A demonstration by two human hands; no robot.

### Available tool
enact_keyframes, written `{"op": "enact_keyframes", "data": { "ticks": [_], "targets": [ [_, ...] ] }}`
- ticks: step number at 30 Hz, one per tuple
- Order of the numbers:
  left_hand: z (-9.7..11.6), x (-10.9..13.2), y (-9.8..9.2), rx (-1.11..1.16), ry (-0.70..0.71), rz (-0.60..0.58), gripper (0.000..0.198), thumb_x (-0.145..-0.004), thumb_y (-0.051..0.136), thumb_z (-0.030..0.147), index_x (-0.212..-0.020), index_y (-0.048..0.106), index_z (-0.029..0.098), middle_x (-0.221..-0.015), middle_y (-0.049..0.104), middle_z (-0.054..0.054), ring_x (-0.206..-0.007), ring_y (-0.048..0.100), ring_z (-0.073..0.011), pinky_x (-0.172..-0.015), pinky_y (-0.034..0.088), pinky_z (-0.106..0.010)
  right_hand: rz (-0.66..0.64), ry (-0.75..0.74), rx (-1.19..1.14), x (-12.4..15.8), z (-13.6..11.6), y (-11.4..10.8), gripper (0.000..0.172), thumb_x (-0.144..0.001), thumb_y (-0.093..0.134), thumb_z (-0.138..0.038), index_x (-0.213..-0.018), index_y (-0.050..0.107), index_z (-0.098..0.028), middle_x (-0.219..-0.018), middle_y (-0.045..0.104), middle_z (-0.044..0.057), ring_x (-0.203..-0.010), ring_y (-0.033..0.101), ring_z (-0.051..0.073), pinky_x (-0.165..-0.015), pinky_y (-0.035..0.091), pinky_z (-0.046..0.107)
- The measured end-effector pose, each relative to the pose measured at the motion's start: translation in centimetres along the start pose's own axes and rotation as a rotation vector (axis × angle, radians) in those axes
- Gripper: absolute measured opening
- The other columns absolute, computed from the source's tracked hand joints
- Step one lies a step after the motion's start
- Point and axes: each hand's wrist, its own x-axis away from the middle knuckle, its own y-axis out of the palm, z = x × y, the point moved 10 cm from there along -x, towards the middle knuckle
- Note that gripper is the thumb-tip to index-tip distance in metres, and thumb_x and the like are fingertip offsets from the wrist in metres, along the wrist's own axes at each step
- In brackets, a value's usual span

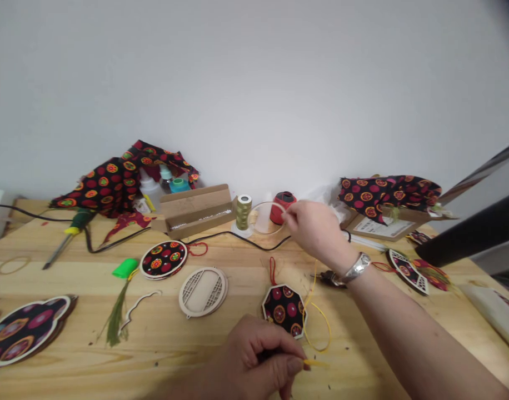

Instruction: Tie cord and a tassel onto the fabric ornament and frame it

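Note:
My left hand (260, 355) is low at the front of the table, its fingers pinched on the end of a yellow cord (317, 328). The cord loops up beside an octagonal ornament (284, 310) covered in black cloth with red and orange circles, which has a red loop at its top. My right hand (315, 228) reaches to the back of the table, with a silver watch on the wrist. Its fingertips touch a thin clear ring (267, 218) next to a red round object (283, 205) and a spool of olive thread (243, 212).
A carved wooden oval frame (203, 290), a cloth-covered round ornament (163, 258), a green tassel (118, 311) and a green clip (125, 268) lie at centre left. A cardboard box (194, 210), patterned cloth (121, 178), a screwdriver (65, 239) and a black cable (238, 236) sit behind.

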Motion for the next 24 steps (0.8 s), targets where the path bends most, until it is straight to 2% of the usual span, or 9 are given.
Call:
{"op": "enact_keyframes", "data": {
  "ticks": [2, 3, 6, 8, 11, 14, 16, 20, 24],
  "targets": [
    [-0.1, 0.1, 0.3, 0.035, 0.003, -0.025, 0.019, -0.078, 0.060, 0.031, -0.077, 0.074, 0.017, -0.053, 0.062, -0.002, -0.050, 0.058, -0.0135, -0.050, 0.044, -0.022, -0.164, -0.076, -0.282, 1.1, -2.9, 2.5, 0.032, -0.086, 0.040, -0.022, -0.076, 0.067, -0.010, -0.067, 0.063, 0.008, -0.060, 0.050, 0.014, -0.054, 0.032, 0.024],
    [-0.2, 0.1, 0.4, 0.060, 0.005, -0.042, 0.018, -0.078, 0.060, 0.030, -0.077, 0.074, 0.018, -0.055, 0.063, -0.002, -0.050, 0.058, -0.0134, -0.050, 0.044, -0.022, -0.228, -0.121, -0.339, 1.7, -4.6, 3.7, 0.030, -0.084, 0.043, -0.023, -0.070, 0.068, -0.011, -0.061, 0.061, 0.005, -0.055, 0.048, 0.011, -0.051, 0.030, 0.022],
    [-0.5, 0.1, 0.9, 0.133, -0.018, -0.096, 0.016, -0.078, 0.060, 0.028, -0.077, 0.073, 0.019, -0.054, 0.062, -0.001, -0.049, 0.056, -0.0123, -0.050, 0.043, -0.021, -0.345, -0.211, -0.419, 3.4, -8.5, 6.9, 0.027, -0.080, 0.052, -0.027, -0.063, 0.068, -0.012, -0.052, 0.056, -0.002, -0.049, 0.046, 0.007, -0.046, 0.029, 0.018],
    [-0.7, 0.1, 0.9, 0.153, -0.032, -0.099, 0.016, -0.079, 0.060, 0.027, -0.076, 0.073, 0.019, -0.052, 0.060, 0.000, -0.048, 0.054, -0.0115, -0.050, 0.042, -0.021, -0.387, -0.253, -0.440, 4.2, -9.7, 8.0, 0.031, -0.082, 0.050, -0.032, -0.065, 0.069, -0.014, -0.053, 0.058, -0.003, -0.050, 0.048, 0.007, -0.046, 0.030, 0.016],
    [-0.6, 0.1, 0.6, 0.140, -0.019, -0.065, 0.016, -0.079, 0.060, 0.027, -0.075, 0.073, 0.019, -0.051, 0.059, 0.000, -0.049, 0.054, -0.0115, -0.051, 0.042, -0.021, -0.369, -0.272, -0.393, 4.4, -8.7, 7.7, 0.027, -0.085, 0.048, -0.028, -0.078, 0.071, -0.016, -0.070, 0.068, 0.001, -0.063, 0.057, 0.010, -0.056, 0.038, 0.017],
    [-0.7, 0.0, 0.6, 0.122, -0.021, -0.059, 0.017, -0.079, 0.060, 0.029, -0.075, 0.073, 0.018, -0.052, 0.059, 0.000, -0.049, 0.055, -0.0116, -0.050, 0.042, -0.020, -0.311, -0.222, -0.267, 4.0, -5.3, 7.0, 0.025, -0.083, 0.045, -0.013, -0.092, 0.068, -0.010, -0.092, 0.069, 0.014, -0.083, 0.061, 0.020, -0.070, 0.042, 0.027],
    [-0.9, 0.0, 0.7, 0.103, -0.026, -0.063, 0.019, -0.079, 0.060, 0.031, -0.076, 0.073, 0.018, -0.051, 0.059, 0.000, -0.049, 0.056, -0.0118, -0.050, 0.042, -0.021, -0.326, -0.197, -0.196, 3.6, -3.3, 7.3, 0.024, -0.080, 0.046, -0.007, -0.088, 0.069, -0.008, -0.089, 0.069, 0.018, -0.084, 0.063, 0.024, -0.070, 0.044, 0.031],
    [-0.8, -0.1, 0.5, 0.032, -0.013, -0.040, 0.019, -0.079, 0.059, 0.031, -0.077, 0.073, 0.018, -0.053, 0.062, -0.001, -0.051, 0.058, -0.0130, -0.053, 0.044, -0.022, -0.374, -0.188, -0.134, 2.1, -1.9, 9.0, 0.019, -0.082, 0.050, -0.008, -0.090, 0.067, -0.009, -0.091, 0.068, 0.014, -0.086, 0.064, 0.024, -0.071, 0.048, 0.033],
    [-0.4, -0.1, 0.0, -0.040, 0.013, -0.019, 0.019, -0.080, 0.060, 0.031, -0.074, 0.072, 0.018, -0.053, 0.063, -0.001, -0.052, 0.058, -0.0132, -0.053, 0.044, -0.022, -0.397, -0.198, -0.122, 0.4, -2.5, 10.2, 0.020, -0.088, 0.053, -0.025, -0.102, 0.060, -0.012, -0.101, 0.063, 0.008, -0.090, 0.061, 0.019, -0.078, 0.050, 0.037]
  ]
}}
